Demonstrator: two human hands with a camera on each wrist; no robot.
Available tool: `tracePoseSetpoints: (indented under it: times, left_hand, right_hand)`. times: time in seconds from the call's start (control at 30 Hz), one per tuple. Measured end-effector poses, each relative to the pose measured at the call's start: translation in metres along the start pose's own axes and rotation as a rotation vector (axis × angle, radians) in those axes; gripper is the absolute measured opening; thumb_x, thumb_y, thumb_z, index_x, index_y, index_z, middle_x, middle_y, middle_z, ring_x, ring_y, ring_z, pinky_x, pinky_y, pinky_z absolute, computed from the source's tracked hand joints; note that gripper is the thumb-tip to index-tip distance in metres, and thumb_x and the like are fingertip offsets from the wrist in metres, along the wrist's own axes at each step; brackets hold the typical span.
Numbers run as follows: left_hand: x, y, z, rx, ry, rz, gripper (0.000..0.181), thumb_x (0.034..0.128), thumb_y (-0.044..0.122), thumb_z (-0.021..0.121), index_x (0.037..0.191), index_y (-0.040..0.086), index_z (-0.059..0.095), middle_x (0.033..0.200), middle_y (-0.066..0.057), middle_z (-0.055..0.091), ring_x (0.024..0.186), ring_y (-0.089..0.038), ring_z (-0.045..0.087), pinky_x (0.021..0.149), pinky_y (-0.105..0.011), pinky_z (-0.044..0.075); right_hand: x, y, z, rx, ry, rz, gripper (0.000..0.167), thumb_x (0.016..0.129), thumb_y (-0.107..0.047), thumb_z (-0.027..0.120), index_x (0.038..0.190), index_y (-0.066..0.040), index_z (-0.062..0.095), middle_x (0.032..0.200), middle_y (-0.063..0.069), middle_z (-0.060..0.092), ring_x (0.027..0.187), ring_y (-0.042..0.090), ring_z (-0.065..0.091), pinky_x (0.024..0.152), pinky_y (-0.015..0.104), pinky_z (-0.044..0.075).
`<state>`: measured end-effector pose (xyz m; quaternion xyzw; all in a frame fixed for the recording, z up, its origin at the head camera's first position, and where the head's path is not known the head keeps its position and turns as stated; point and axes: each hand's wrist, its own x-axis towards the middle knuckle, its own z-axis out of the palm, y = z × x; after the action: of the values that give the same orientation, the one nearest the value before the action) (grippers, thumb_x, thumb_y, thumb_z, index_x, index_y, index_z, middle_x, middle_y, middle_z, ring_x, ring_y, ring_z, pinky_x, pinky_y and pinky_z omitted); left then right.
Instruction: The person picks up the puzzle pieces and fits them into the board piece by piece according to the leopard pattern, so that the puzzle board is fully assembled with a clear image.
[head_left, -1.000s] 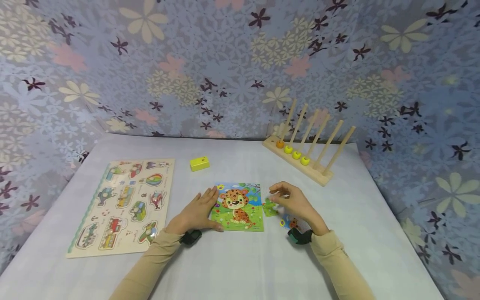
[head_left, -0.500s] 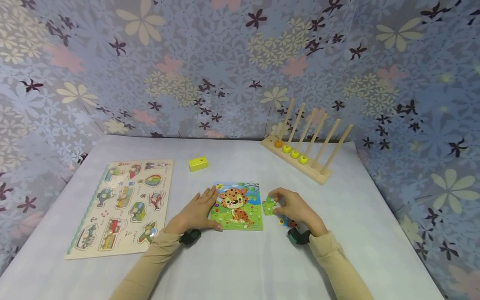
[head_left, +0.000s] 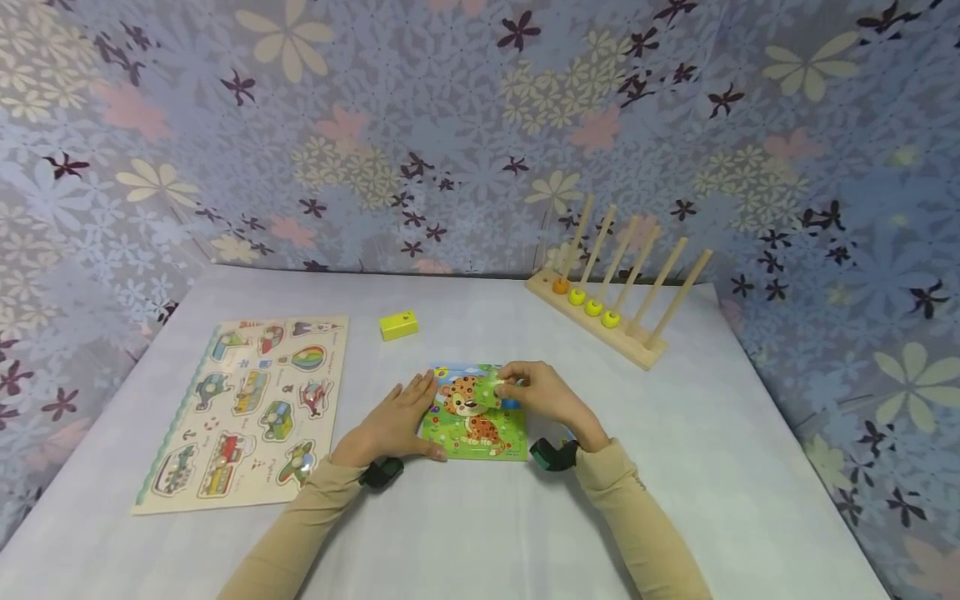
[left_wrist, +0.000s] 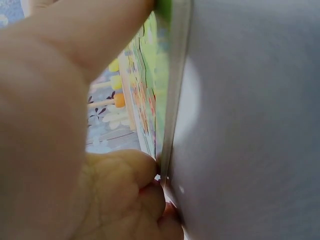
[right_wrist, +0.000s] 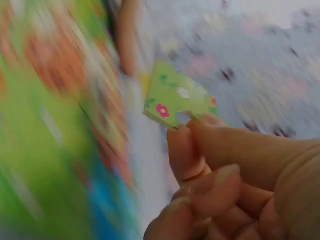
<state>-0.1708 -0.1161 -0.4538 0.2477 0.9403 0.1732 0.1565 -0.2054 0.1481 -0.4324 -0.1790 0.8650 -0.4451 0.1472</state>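
A leopard jigsaw puzzle [head_left: 506, 437] in a thin square board lies mid-table. My left hand [head_left: 390, 427] rests along its left side, fingers spread against the edge and thumb at the lower left corner. In the left wrist view, thumb and fingers touch the board's edge [left_wrist: 176, 90]. Between thumb and forefinger, my right hand [head_left: 551, 393] pinches a green puzzle piece [right_wrist: 175, 95] with a pink flower on it. The piece is over the puzzle's upper right part, covering some of the leopard's face. Another loose piece [head_left: 568, 436] is mostly hidden by the right wrist.
On the left lies a wooden vehicle peg puzzle [head_left: 255, 408]. A yellow block [head_left: 399, 326] sits behind the leopard puzzle. At the back right stands a wooden rack [head_left: 600, 321] with upright pegs and several beads. Patterned cloth [head_left: 450, 150] hangs behind the table.
My right hand has picked up the green piece from the table right of the puzzle and carried it left over the board. The left hand has stayed in place.
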Motion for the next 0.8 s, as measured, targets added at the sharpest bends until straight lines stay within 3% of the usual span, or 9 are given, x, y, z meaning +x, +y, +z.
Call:
tracePoseSetpoints:
  times: [0.2, 0.4, 0.63, 0.8]
  left_hand:
    - [-0.001, 0.001, -0.002, 0.000, -0.013, -0.009, 0.113, 0.0776, 0.053, 0.074, 0.153, -0.004, 0.013, 0.162, -0.020, 0.008, 0.151, -0.037, 0.009, 0.122, -0.055, 0.013]
    - [0.000, 0.000, -0.001, 0.013, -0.014, -0.012, 0.112, 0.0778, 0.054, 0.074, 0.153, -0.003, 0.013, 0.163, -0.019, 0.008, 0.151, -0.036, 0.009, 0.122, -0.055, 0.013]
    - [0.001, 0.000, -0.001, 0.009, -0.011, -0.014, 0.113, 0.0771, 0.053, 0.075, 0.153, -0.004, 0.014, 0.162, -0.019, 0.008, 0.151, -0.037, 0.010, 0.122, -0.055, 0.013]
    - [0.000, 0.001, -0.001, -0.004, -0.011, -0.018, 0.113, 0.0769, 0.052, 0.075, 0.153, -0.004, 0.014, 0.162, -0.020, 0.008, 0.151, -0.037, 0.010, 0.122, -0.056, 0.013]
  right_hand:
    - [0.003, -0.010, 0.044, 0.064, -0.108, -0.043, 0.016, 0.097, -0.016, 0.058, 0.100, -0.005, 0.069, 0.089, 0.008, 0.071, 0.067, 0.008, 0.056, 0.060, 0.022, 0.048]
    - [0.003, -0.014, 0.062, 0.009, -0.060, -0.054, 0.010, 0.093, -0.016, 0.064, 0.092, -0.008, 0.070, 0.082, 0.004, 0.071, 0.065, 0.006, 0.058, 0.053, 0.022, 0.049]
    - [0.003, -0.013, 0.074, -0.236, -0.010, -0.088, 0.009, 0.092, -0.023, 0.066, 0.090, -0.014, 0.069, 0.074, -0.005, 0.068, 0.059, 0.001, 0.054, 0.057, 0.018, 0.043]
    - [0.002, -0.014, 0.076, -0.253, 0.034, -0.087, 0.008, 0.089, -0.020, 0.069, 0.084, -0.015, 0.068, 0.068, -0.006, 0.063, 0.055, 0.002, 0.050, 0.051, 0.017, 0.039]
